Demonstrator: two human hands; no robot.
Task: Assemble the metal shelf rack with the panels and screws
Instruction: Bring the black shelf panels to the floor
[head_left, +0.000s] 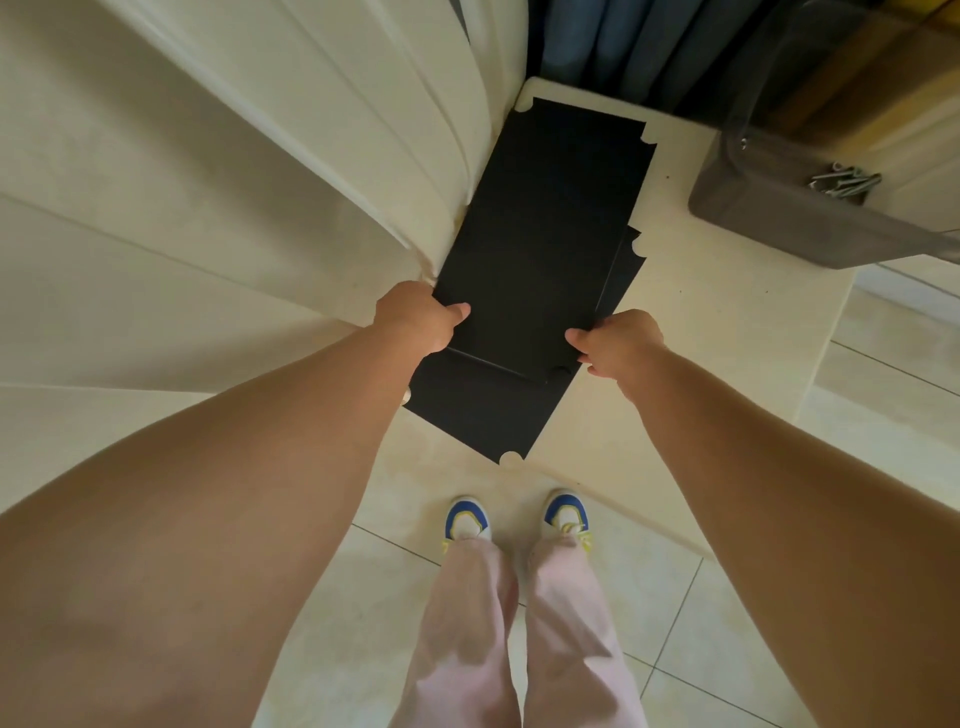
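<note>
A black metal shelf panel (550, 223) with notched corners lies on top of a stack on a cream table (727, 322). My left hand (421, 322) grips its near left edge, thumb on top. My right hand (618, 343) grips its near right edge. Under it another black panel (483, 415) sticks out toward me, and a further one shows at the right side (626, 265). Several silver screws (844, 182) lie in a clear plastic bin (789, 218) at the table's right.
A cream curtain (234, 182) hangs at the left, touching the panels. Dark blue fabric (613, 47) is at the back. My feet in blue-and-white shoes (519, 519) stand on pale floor tiles by the table's front edge.
</note>
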